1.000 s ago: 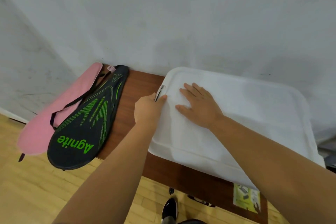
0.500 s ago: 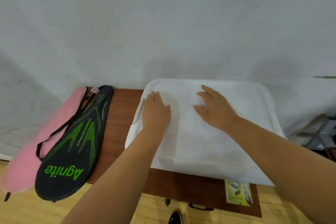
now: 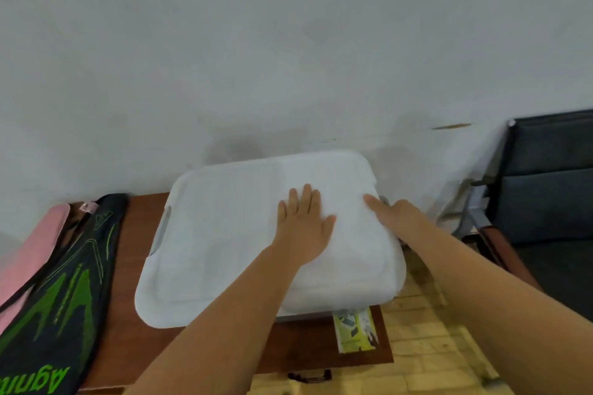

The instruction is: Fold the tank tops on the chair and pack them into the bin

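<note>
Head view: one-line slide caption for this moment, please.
Left hand flat on the white bin lid, right hand at its right edge, on a brown table beside a black-and-green racket cover.

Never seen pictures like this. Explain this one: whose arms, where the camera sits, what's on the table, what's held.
No machine here: these are a person's bare arms, seen by a wide-angle camera worn on their head, looking forward and down. On a brown table stands a white lidded bin. The left hand lies flat on its top, fingers straight. The right hand rests at the top's right edge; its fingers pass over that edge, so any grip is hidden. Left of the bin lie a black and green racket bag and a pink bag. A yellow leaflet sits at the table's front edge; a dark chair stands on the right. No tank tops show.
</note>
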The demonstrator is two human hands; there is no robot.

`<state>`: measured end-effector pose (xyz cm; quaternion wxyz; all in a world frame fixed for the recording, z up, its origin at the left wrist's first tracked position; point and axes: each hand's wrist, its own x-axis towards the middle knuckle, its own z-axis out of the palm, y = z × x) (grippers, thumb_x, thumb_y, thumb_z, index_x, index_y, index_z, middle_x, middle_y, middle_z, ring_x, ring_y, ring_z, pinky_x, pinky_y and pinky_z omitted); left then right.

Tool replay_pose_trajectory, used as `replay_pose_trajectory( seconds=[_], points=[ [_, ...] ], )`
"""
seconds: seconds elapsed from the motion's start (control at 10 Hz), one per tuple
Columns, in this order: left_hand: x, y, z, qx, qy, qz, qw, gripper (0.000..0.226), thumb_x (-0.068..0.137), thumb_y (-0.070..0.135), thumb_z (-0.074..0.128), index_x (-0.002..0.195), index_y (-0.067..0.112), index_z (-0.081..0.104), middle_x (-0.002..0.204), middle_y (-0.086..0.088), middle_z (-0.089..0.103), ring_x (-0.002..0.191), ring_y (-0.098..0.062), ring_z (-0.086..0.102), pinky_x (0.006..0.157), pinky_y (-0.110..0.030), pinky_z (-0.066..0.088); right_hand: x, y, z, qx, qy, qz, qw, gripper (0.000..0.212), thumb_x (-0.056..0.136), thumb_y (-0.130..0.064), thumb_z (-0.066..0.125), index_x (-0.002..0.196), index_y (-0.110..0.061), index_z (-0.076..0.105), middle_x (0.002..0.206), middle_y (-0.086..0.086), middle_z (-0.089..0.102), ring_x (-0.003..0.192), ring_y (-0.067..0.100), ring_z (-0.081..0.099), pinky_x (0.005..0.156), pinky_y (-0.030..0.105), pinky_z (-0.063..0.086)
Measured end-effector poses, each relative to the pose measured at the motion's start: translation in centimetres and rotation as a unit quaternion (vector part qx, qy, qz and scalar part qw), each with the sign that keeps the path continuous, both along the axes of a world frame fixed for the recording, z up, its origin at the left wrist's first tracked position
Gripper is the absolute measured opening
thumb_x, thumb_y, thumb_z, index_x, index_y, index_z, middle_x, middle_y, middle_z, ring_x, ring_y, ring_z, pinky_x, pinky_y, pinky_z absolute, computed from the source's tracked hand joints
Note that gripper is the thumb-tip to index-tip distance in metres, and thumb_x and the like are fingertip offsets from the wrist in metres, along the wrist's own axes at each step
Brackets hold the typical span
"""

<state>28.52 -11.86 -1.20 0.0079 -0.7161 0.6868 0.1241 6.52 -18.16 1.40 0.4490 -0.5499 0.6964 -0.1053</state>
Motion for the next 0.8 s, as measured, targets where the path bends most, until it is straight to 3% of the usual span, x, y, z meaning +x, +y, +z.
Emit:
replay_pose_trajectory(
  seconds=[0.1,0.2,0.3,0.5,0.6,0.7,0.8],
  points=[
    [0.1,0.0,0.1,0.007,0.000,0.007,1.000,0.078,0.110,0.061,0.015,0.171,0.017,-0.002,0.179,-0.003,-0.013,0.164,-0.033,-0.014,0.132,-0.054,-0.004,-0.1,0.1,-0.3,-0.032,-0.012,-0.019,0.999,0.077,0.094,-0.073,0.059,0.124,-0.002,0.062,0.099,0.007,0.066,0.078,0.024,0.061,0.080,0.039,0.053],
    [0.0,0.2,0.2,0.006,-0.004,0.009,1.000,0.077,0.110,0.062,0.015,0.171,0.018,-0.003,0.178,-0.002,-0.014,0.164,-0.032,-0.015,0.132,-0.053,-0.005,0.2,0.0,-0.2,-0.070,0.033,0.016,0.997,0.065,0.098,-0.069,0.054,0.102,-0.006,0.065,0.097,0.012,0.069,0.079,0.027,0.061,0.080,0.040,0.053],
    [0.0,0.3,0.3,0.013,-0.002,0.008,1.000,0.077,0.110,0.061,0.016,0.171,0.018,-0.004,0.178,-0.002,-0.015,0.163,-0.032,-0.016,0.132,-0.053,-0.005,0.7,0.2,-0.6,-0.095,0.065,0.009,0.993,0.060,0.102,-0.066,0.050,0.095,-0.008,0.064,0.083,0.006,0.063,0.071,0.023,0.058,0.073,0.038,0.049],
    [0.5,0.0,0.9,0.046,0.026,0.006,0.999,0.077,0.111,0.061,0.020,0.171,0.019,-0.006,0.178,-0.001,-0.016,0.163,-0.031,-0.018,0.132,-0.052,-0.005,2.1,0.4,0.1,-0.121,0.173,0.014,0.977,0.049,0.108,-0.054,0.043,0.090,-0.014,0.065,0.080,0.003,0.063,0.068,0.021,0.058,0.065,0.033,0.046],
    [0.5,-0.2,1.3,0.063,0.040,0.011,0.997,0.078,0.111,0.061,0.022,0.171,0.019,-0.006,0.178,-0.001,-0.017,0.163,-0.031,-0.018,0.132,-0.052,-0.005,2.7,0.7,0.2,-0.124,0.198,0.014,0.972,0.049,0.109,-0.052,0.038,0.086,-0.017,0.062,0.078,0.001,0.060,0.075,0.024,0.061,0.069,0.034,0.046],
    [0.3,0.1,3.1,0.082,0.073,0.020,0.994,0.080,0.111,0.055,0.034,0.171,0.017,-0.001,0.179,-0.001,-0.012,0.164,-0.030,-0.014,0.132,-0.051,0.000,2.6,0.7,0.3,-0.086,0.179,0.026,0.980,0.049,0.108,-0.050,0.037,0.095,-0.013,0.067,0.084,0.004,0.064,0.079,0.026,0.065,0.071,0.036,0.052],
    [0.4,0.7,6.1,0.078,0.169,0.056,0.981,0.079,0.108,0.046,0.053,0.171,0.016,0.016,0.178,-0.005,0.013,0.164,-0.026,0.012,0.128,-0.040,0.019,2.7,0.1,1.2,-0.100,0.148,0.041,0.983,0.049,0.104,-0.047,0.045,0.127,-0.008,0.063,0.108,0.009,0.068,0.098,0.032,0.067,0.083,0.040,0.057]
  ],
)
